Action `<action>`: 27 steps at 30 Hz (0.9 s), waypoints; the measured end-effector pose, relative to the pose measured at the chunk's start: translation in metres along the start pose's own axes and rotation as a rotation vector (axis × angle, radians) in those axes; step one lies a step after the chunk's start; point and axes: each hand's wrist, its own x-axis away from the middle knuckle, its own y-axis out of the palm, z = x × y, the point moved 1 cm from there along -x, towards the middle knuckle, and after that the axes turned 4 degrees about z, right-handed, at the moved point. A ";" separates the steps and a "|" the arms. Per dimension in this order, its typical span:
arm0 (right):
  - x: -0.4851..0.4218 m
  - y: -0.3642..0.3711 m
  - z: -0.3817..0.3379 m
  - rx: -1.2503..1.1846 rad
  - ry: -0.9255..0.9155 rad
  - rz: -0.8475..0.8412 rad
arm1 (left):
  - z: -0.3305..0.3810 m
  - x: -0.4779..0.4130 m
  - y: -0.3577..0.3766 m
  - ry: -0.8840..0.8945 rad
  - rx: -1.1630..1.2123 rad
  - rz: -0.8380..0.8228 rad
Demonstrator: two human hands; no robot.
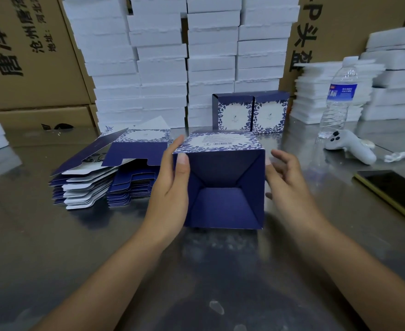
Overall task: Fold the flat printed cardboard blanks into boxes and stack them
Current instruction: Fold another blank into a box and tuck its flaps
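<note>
Blanks point(115, 173) sit piled at the left on the desk point(53, 247). The left hand point(173, 187) grips the box point(223, 187) by its left wall, open mouth facing the person. The right hand point(290, 185) is loose just beside the right wall, holding nothing. Finished boxes point(251, 113) wait straight behind.

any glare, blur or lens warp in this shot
Head view: wide-angle warp bows the cartons and foam stacks near the edges; soft glare and reflections on the steel table; box, left hand and right hand are sharp.
</note>
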 end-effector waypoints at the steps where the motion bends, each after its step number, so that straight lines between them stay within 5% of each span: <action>1: 0.000 0.000 0.002 0.012 0.105 -0.037 | 0.000 -0.001 0.000 -0.002 0.008 0.013; 6: 0.000 0.001 0.006 -0.079 0.334 -0.191 | -0.003 -0.005 -0.003 -0.032 0.059 0.050; 11: -0.001 -0.001 0.003 -0.195 0.250 -0.066 | -0.007 -0.011 -0.007 -0.121 0.242 0.106; 15: 0.001 -0.003 0.000 -0.094 0.143 0.072 | -0.015 -0.019 -0.011 -0.422 0.538 0.195; 20: 0.007 -0.001 -0.009 -0.154 0.297 -0.111 | -0.015 -0.019 -0.007 -0.606 0.744 0.118; 27: 0.011 -0.003 -0.022 -0.361 0.128 -0.155 | -0.020 -0.020 -0.007 -0.702 0.849 0.069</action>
